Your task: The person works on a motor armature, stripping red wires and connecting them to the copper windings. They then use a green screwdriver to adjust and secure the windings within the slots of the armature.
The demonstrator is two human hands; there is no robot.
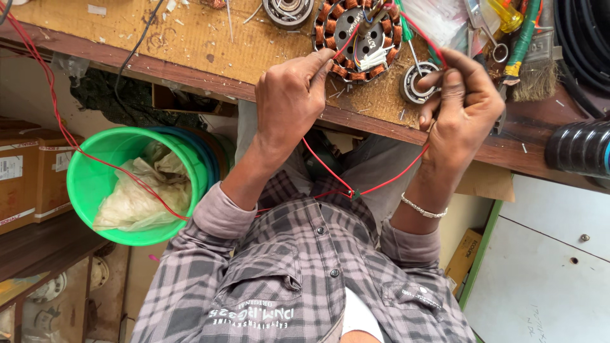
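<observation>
The red wire (330, 168) runs from the wound stator (357, 39) on the workbench (190, 44) and hangs in a loop at the chest. The left hand (289, 101) and right hand (460, 105) are both closed, pinching it. A sharp pull could likely strain its joint at the stator or drag the bearing (416, 82) off the bench edge.
</observation>
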